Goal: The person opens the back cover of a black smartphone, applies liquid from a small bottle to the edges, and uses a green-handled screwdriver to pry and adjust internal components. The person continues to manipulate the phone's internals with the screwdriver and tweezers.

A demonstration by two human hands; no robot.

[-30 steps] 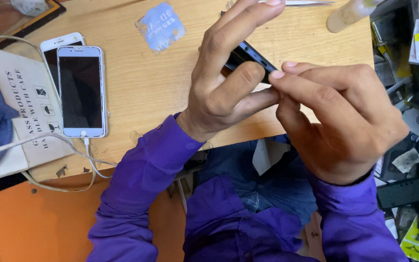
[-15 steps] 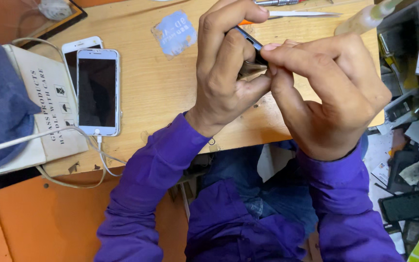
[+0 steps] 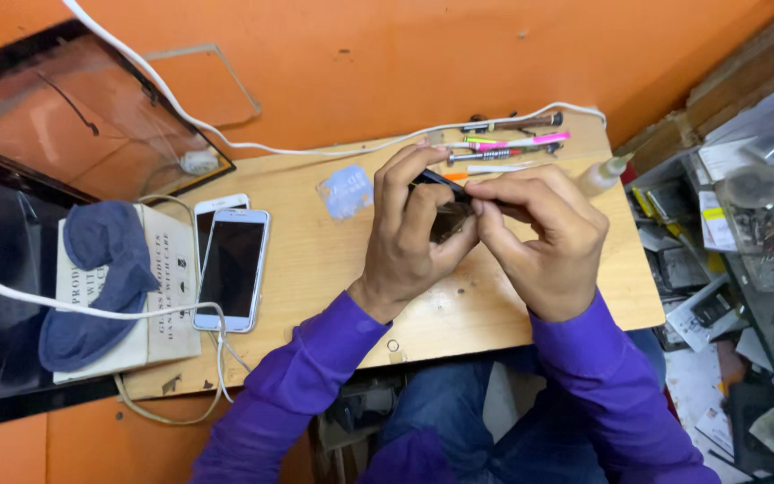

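Above a small wooden table (image 3: 315, 269), both my hands hold a small dark phone-like device (image 3: 448, 215). My left hand (image 3: 409, 229) grips it from the left, fingers curled over its top edge. My right hand (image 3: 544, 233) pinches its right end with thumb and fingertips. Most of the device is hidden by my fingers. Purple sleeves cover both arms.
Two white phones (image 3: 233, 267) lie at the left, beside a pale box (image 3: 167, 300) with a blue cloth (image 3: 96, 282) on it. Several screwdrivers and pens (image 3: 503, 143) sit at the far edge, near a small bottle (image 3: 604, 175) and a clear blue packet (image 3: 345, 191). White cables (image 3: 253, 148) cross the table. Cluttered shelves (image 3: 745, 233) stand at the right.
The view has tilted up and pulled back, showing more of the table and the orange wall. My hands stay on the device, fingers shifted slightly around it.
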